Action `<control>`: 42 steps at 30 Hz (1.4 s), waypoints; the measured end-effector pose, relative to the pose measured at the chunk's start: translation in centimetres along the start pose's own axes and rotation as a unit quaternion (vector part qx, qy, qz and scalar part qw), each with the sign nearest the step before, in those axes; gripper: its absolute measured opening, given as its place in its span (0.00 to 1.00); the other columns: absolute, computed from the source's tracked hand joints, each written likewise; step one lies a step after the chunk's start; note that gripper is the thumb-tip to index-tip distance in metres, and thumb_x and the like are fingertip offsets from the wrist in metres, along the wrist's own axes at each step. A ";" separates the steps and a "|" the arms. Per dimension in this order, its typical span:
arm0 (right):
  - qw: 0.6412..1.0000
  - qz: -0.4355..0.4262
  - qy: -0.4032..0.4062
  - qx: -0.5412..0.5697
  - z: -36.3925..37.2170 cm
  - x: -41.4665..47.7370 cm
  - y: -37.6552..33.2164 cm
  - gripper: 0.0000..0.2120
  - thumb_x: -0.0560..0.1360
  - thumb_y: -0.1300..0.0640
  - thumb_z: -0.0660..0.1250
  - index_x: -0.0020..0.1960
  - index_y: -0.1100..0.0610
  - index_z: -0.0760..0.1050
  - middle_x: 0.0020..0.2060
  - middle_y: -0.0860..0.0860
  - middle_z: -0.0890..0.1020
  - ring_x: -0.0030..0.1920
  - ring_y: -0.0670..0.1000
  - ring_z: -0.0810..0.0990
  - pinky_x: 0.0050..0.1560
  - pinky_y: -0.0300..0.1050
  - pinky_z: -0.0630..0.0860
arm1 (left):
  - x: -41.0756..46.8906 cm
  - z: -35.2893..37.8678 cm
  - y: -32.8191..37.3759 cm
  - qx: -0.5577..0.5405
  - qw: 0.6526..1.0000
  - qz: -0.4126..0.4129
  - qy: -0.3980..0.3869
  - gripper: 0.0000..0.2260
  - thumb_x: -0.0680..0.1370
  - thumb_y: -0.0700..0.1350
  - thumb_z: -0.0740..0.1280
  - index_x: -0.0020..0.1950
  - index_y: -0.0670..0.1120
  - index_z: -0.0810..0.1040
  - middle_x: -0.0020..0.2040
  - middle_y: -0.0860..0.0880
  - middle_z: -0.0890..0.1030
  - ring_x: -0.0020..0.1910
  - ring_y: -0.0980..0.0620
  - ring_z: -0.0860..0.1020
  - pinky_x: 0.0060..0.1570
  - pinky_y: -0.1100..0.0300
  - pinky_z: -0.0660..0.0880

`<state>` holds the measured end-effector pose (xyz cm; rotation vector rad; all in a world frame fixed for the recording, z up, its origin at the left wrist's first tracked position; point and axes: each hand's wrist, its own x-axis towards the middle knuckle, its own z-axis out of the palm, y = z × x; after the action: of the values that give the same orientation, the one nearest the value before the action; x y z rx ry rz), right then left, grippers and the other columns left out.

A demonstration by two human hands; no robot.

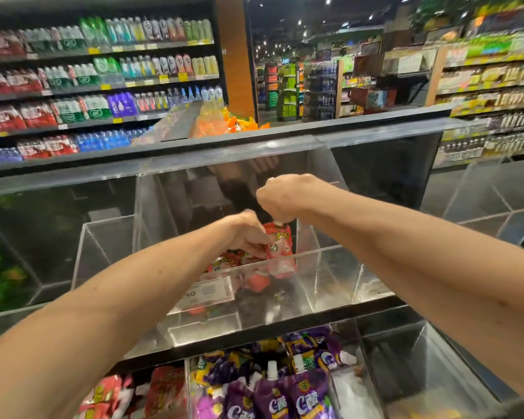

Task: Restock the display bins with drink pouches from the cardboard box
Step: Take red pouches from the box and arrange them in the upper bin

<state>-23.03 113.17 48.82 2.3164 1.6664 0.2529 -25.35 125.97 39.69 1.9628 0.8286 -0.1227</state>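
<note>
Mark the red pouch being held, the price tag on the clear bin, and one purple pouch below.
red pouch (282, 240): head view, printed front just below the cap.
price tag (204, 294): head view, middle of the label face.
purple pouch (307, 396): head view, front panel under its white cap.

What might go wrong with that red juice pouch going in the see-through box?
The red pouch hangs by its cap from the right hand, so it might slip and land crooked on the pouches lying below. The left hand pinches its side near the front wall of the clear bin and might knock it.
</note>
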 end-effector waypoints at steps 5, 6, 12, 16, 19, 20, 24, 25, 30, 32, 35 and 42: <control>0.999 -0.004 -0.033 0.012 0.1 0.4 -0.2 0.14 0.81 0.58 0.63 0.66 0.60 0.76 0.58 0.54 0.81 0.47 0.51 0.74 0.46 0.44 0.70 | 1.5 0.7 -0.7 0.147 0.988 0.044 0.024 0.24 0.77 0.43 0.73 0.70 0.43 0.69 0.62 0.43 0.78 0.52 0.46 0.82 0.44 0.57 0.82; 0.999 0.000 -0.033 0.018 0.2 0.3 -0.3 0.15 0.81 0.58 0.63 0.66 0.60 0.76 0.57 0.55 0.81 0.46 0.51 0.72 0.47 0.44 0.70 | 1.5 0.8 -0.6 0.258 0.961 0.073 0.064 0.24 0.77 0.48 0.73 0.69 0.43 0.71 0.61 0.44 0.78 0.52 0.46 0.80 0.47 0.57 0.79; 0.999 -0.003 0.027 0.034 0.7 -0.4 -0.2 0.12 0.80 0.59 0.63 0.62 0.60 0.76 0.48 0.54 0.79 0.43 0.52 0.73 0.43 0.46 0.68 | -1.3 -0.4 0.7 0.439 0.880 0.125 0.131 0.14 0.76 0.46 0.72 0.60 0.45 0.77 0.55 0.44 0.80 0.51 0.43 0.79 0.50 0.51 0.78; 0.979 0.015 0.141 0.147 0.7 -1.9 0.4 0.10 0.79 0.57 0.60 0.54 0.57 0.80 0.47 0.56 0.79 0.45 0.60 0.79 0.41 0.48 0.68 | -7.5 -2.4 1.4 0.270 0.932 0.159 0.180 0.01 0.78 0.46 0.70 0.48 0.50 0.79 0.45 0.48 0.83 0.41 0.49 0.82 0.38 0.58 0.77; 0.931 0.021 0.250 0.266 1.4 -5.5 0.6 0.10 0.78 0.56 0.62 0.48 0.54 0.82 0.45 0.52 0.84 0.45 0.56 0.82 0.43 0.49 0.76 | -13.0 -2.1 0.6 0.133 0.921 0.270 0.248 0.02 0.77 0.46 0.71 0.48 0.51 0.83 0.38 0.50 0.83 0.36 0.55 0.82 0.41 0.59 0.78; 0.906 0.026 0.287 0.311 1.8 -7.3 0.4 0.10 0.77 0.55 0.63 0.47 0.54 0.83 0.43 0.50 0.85 0.45 0.54 0.82 0.46 0.50 0.78 | -14.7 -1.4 0.4 0.097 0.905 0.314 0.270 0.02 0.77 0.46 0.72 0.48 0.52 0.83 0.37 0.51 0.83 0.36 0.55 0.80 0.41 0.58 0.78; 0.810 0.098 0.380 0.436 5.8 -16.9 -0.9 0.08 0.74 0.52 0.67 0.44 0.53 0.84 0.38 0.45 0.85 0.41 0.46 0.83 0.46 0.53 0.79 | -20.3 5.1 0.8 -0.022 0.855 0.456 0.247 0.04 0.77 0.42 0.71 0.45 0.52 0.82 0.35 0.46 0.80 0.33 0.51 0.75 0.34 0.55 0.75; 0.800 0.133 0.379 0.446 7.4 -19.7 -1.3 0.08 0.74 0.51 0.67 0.44 0.53 0.83 0.37 0.45 0.85 0.39 0.45 0.82 0.45 0.52 0.80 | -21.1 7.5 0.8 -0.034 0.845 0.487 0.219 0.05 0.77 0.42 0.71 0.44 0.52 0.81 0.35 0.44 0.80 0.32 0.48 0.75 0.33 0.54 0.75; 0.698 0.339 0.349 0.526 16.5 -35.0 -3.9 0.05 0.73 0.52 0.69 0.45 0.51 0.83 0.36 0.47 0.85 0.38 0.51 0.83 0.44 0.48 0.79 | -21.5 22.9 -0.3 -0.074 0.842 0.532 0.053 0.02 0.76 0.45 0.70 0.46 0.50 0.83 0.40 0.54 0.83 0.35 0.58 0.77 0.35 0.69 0.69; 0.662 0.429 0.335 0.515 20.5 -41.4 -5.0 0.07 0.72 0.52 0.69 0.45 0.53 0.83 0.34 0.44 0.83 0.36 0.42 0.80 0.41 0.40 0.75 | -21.8 30.6 -0.4 -0.076 0.852 0.516 -0.048 0.02 0.76 0.40 0.72 0.47 0.47 0.83 0.38 0.55 0.82 0.35 0.63 0.76 0.36 0.72 0.69; 0.609 0.535 0.292 0.506 25.7 -50.0 -5.0 0.06 0.74 0.60 0.70 0.44 0.51 0.82 0.33 0.41 0.82 0.34 0.37 0.76 0.40 0.36 0.72 | -22.0 41.4 0.3 -0.045 0.849 0.489 -0.195 0.06 0.76 0.34 0.72 0.47 0.45 0.81 0.36 0.55 0.80 0.33 0.66 0.76 0.38 0.74 0.69; 0.482 0.690 0.258 0.474 35.3 -63.9 1.4 0.07 0.77 0.58 0.70 0.44 0.47 0.81 0.38 0.41 0.84 0.43 0.44 0.81 0.47 0.42 0.77 | -19.3 63.0 4.9 0.074 0.828 0.443 -0.335 0.08 0.76 0.37 0.70 0.45 0.51 0.79 0.37 0.55 0.79 0.35 0.64 0.76 0.42 0.64 0.73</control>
<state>-31.72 48.01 17.09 4.1094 -0.9865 0.3539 -21.63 63.66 17.88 2.0448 -0.5874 -0.2991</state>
